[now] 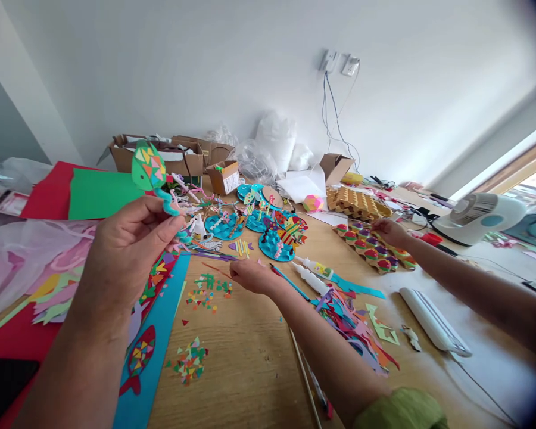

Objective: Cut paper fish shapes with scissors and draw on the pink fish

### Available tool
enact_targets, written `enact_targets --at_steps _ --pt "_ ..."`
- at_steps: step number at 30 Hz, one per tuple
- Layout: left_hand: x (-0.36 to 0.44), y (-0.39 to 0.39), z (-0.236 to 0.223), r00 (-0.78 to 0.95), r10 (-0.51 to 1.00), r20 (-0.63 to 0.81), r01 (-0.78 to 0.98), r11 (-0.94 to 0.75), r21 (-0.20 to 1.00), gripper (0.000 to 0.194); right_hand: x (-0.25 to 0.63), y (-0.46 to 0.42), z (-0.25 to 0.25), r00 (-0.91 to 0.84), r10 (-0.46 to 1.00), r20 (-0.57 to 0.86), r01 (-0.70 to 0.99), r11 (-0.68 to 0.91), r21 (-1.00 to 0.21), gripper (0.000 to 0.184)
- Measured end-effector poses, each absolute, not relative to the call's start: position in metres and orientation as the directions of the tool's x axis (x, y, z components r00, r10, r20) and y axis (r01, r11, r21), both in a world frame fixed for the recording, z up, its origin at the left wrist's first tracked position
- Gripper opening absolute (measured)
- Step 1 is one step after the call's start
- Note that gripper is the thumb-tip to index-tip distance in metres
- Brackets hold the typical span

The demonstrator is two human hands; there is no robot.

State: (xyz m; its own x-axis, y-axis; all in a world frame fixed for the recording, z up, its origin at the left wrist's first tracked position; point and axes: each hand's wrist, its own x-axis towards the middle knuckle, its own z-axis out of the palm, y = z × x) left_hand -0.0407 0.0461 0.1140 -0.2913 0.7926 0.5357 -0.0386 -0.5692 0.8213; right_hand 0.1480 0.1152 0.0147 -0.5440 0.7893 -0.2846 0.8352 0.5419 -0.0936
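Table point(234, 369)'s covered in paper bits point(192, 360). Left hand point(129, 250) is pinching a fuzzy stem point(167, 201), 1 green fish point(148, 168) just above its fingertips; right hand point(254, 277)'s curled, can't tell its grip.

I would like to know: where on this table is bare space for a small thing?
The largest bare patch is the near tabletop between the triangle scraps and the thin stick. A smaller one lies between the blue plate and the coloured egg carton, beyond the glue bottles. Crowded: the back, with cardboard boxes, and the left, with paper sheets.
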Motion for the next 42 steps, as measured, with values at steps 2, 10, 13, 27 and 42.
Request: enact_targets --at_steps 2,10,13,27,42 --pt "-0.042 0.047 0.114 -0.294 0.786 0.544 -0.045 -0.58 0.813 0.012 0.147 0.115 0.013 -0.547 0.786 -0.29 0.833 0.547 -0.087 0.018" --pt "-0.043 0.051 0.108 -0.264 0.792 0.55 0.011 -0.568 0.823 0.013 0.139 0.142 0.026 -0.591 0.771 -0.237 0.802 0.593 -0.069 0.021" --pt "-0.045 0.051 0.108 -0.263 0.794 0.548 0.009 -0.566 0.824 0.014 0.129 0.158 0.025 -0.586 0.769 -0.255 0.802 0.595 -0.048 0.022" --pt "-0.045 0.053 0.105 -0.248 0.809 0.532 -0.011 -0.552 0.834 0.015 0.113 0.184 0.008 -0.497 0.85 -0.174 0.864 0.504 -0.006 0.027" --pt "-0.026 0.064 0.089 -0.163 0.89 0.425 0.114 -0.411 0.904 0.013 0.109 0.089 -0.024 -0.634 0.77 -0.074 0.766 0.612 -0.199 0.027"
